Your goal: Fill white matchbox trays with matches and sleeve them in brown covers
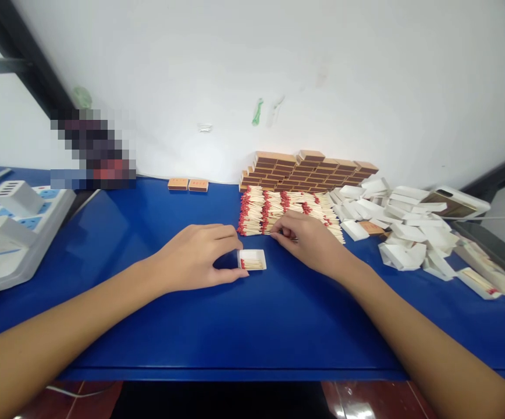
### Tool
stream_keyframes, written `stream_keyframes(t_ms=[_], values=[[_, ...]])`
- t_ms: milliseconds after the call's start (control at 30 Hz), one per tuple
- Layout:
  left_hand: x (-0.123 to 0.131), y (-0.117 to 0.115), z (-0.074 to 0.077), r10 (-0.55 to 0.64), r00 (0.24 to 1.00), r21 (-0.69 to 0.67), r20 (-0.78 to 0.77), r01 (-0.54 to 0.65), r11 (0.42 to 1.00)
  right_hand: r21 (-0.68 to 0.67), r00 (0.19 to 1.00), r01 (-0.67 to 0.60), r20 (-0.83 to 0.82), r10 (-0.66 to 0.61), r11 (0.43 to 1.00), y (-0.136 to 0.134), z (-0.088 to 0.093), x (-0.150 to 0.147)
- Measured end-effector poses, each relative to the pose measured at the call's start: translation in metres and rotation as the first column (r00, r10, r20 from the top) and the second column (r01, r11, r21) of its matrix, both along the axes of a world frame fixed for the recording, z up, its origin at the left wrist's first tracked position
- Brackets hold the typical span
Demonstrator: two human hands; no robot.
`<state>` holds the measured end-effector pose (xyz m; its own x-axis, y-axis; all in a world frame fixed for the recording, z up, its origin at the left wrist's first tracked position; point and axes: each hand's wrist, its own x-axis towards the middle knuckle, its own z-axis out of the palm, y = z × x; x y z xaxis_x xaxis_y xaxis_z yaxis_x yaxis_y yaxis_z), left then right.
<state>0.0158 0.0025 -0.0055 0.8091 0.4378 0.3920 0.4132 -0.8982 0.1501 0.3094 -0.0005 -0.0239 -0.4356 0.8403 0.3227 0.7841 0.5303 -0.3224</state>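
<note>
I record a smooth, faintly glossy table (244, 331); bare wooden matchsticks (252, 212) and matt card matchboxes (296, 171) towards its back edge; smooth paperboard tray (256, 255); plastic power strip (38, 250) at the left edge.

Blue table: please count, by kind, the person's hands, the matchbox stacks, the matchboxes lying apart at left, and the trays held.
Left hand and right hand: 2
Matchbox stack: 1
Matchboxes apart at left: 2
Held tray: 1
Total: 6
</note>
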Motion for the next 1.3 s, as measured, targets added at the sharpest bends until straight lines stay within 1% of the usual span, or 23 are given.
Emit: stream_keyframes(t_ms=[100, 233, 367, 500, 700, 767, 933, 1100, 1300], values=[[0.0, 0.001, -0.001, -0.002, 1.0, -0.004, 0.0, 0.002, 1.0, -0.011, 1.0, 0.006, 0.022, -0.006, 1.0, 0.0, 0.0, 0.001], [0.001, 0.001, -0.001, 0.002, 1.0, -0.012, -0.017, -0.002, 1.0, 0.01, 0.997, -0.02, 0.076, 0.019, 1.0, -0.001, 0.001, 0.001], [0.001, 0.001, -0.001, 0.005, 1.0, -0.027, -0.016, -0.005, 1.0, 0.01, 0.992, -0.03, 0.126, 0.029, 0.999, -0.005, 0.004, -0.001], [0.0, 0.001, 0.0, 0.017, 1.0, -0.05, -0.017, -0.018, 0.999, 0.003, 0.993, -0.057, 0.104, 0.056, 0.998, -0.014, 0.012, -0.007], [0.001, 0.0, 0.001, 0.021, 0.999, -0.074, -0.025, -0.023, 0.997, -0.005, 0.991, -0.135, 0.003, 0.135, 0.991, -0.034, 0.025, -0.023], [0.001, 0.0, 0.001, 0.017, 1.0, -0.077, -0.019, -0.018, 0.997, -0.006, 0.99, -0.144, -0.006, 0.144, 0.99, -0.039, 0.028, -0.029], [0.001, 0.0, -0.002, -0.004, 1.0, -0.055, -0.005, 0.004, 0.998, 0.011, 0.987, -0.159, 0.026, 0.158, 0.987, -0.044, 0.026, -0.039], [0.001, 0.0, -0.003, -0.01, 1.0, -0.043, -0.006, 0.01, 0.999, 0.056, 0.98, -0.188, 0.075, 0.183, 0.981, -0.044, 0.021, -0.04], [0.001, 0.001, -0.002, -0.009, 1.0, -0.052, -0.022, 0.007, 0.999, 0.067, 0.986, -0.164, 0.056, 0.16, 0.984, -0.045, 0.025, -0.037]])
